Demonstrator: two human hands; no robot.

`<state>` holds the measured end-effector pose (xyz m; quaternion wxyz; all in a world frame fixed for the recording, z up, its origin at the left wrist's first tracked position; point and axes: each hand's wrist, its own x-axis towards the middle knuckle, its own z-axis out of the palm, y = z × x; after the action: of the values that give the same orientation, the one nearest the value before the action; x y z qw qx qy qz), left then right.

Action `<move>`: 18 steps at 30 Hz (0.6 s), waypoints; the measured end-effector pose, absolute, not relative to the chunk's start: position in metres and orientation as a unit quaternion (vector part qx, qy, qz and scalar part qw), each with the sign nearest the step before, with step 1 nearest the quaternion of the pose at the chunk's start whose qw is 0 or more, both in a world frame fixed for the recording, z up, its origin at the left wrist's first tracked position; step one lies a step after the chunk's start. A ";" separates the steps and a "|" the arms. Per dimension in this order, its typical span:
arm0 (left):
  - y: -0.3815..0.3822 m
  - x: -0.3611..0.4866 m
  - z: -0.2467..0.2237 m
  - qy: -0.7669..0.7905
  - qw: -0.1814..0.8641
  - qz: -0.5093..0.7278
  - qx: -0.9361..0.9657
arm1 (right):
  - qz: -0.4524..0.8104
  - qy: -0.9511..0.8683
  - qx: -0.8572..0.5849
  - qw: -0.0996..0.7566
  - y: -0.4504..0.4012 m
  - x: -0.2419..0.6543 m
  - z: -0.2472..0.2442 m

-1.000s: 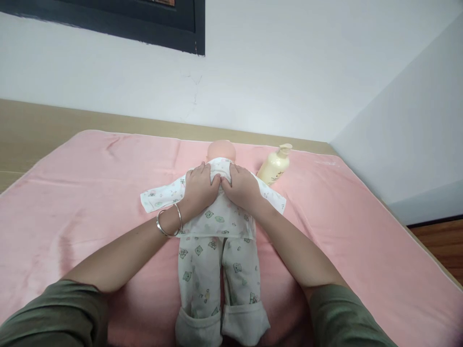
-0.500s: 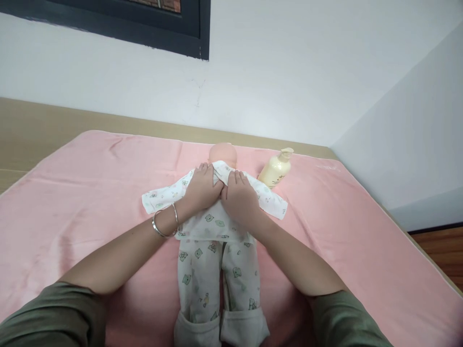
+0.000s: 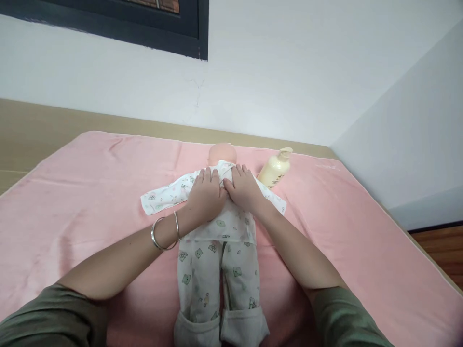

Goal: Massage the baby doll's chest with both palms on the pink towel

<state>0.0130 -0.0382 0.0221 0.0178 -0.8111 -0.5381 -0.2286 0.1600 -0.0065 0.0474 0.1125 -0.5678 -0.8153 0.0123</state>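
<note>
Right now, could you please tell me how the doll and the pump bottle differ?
The doll wears white patterned clothes; the pump bottle is pale yellow with dark lettering. The doll looks much larger than the pump bottle. The left hand and right hand rest on the clothed doll, while neither touches the pump bottle. Both things are on the pink mat.

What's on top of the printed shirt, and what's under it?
The left hand and right hand lie on the shirt near its top. A doll's head shows beyond; whatever lies under the fabric is covered, not visible.
</note>
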 end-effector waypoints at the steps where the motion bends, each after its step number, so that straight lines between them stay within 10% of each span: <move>1: -0.033 0.010 0.025 -0.525 0.016 -0.212 -0.824 | -0.006 -0.816 -0.566 0.117 -0.014 0.156 0.047; 18: -0.041 0.013 0.026 -0.552 0.013 -0.256 -0.793 | 0.039 -0.805 -0.571 0.155 -0.010 0.158 0.051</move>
<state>0.0129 -0.0405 0.0259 0.0128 -0.7932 -0.5524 -0.2560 0.1579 -0.0096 0.0513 0.1549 -0.5709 -0.8053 0.0393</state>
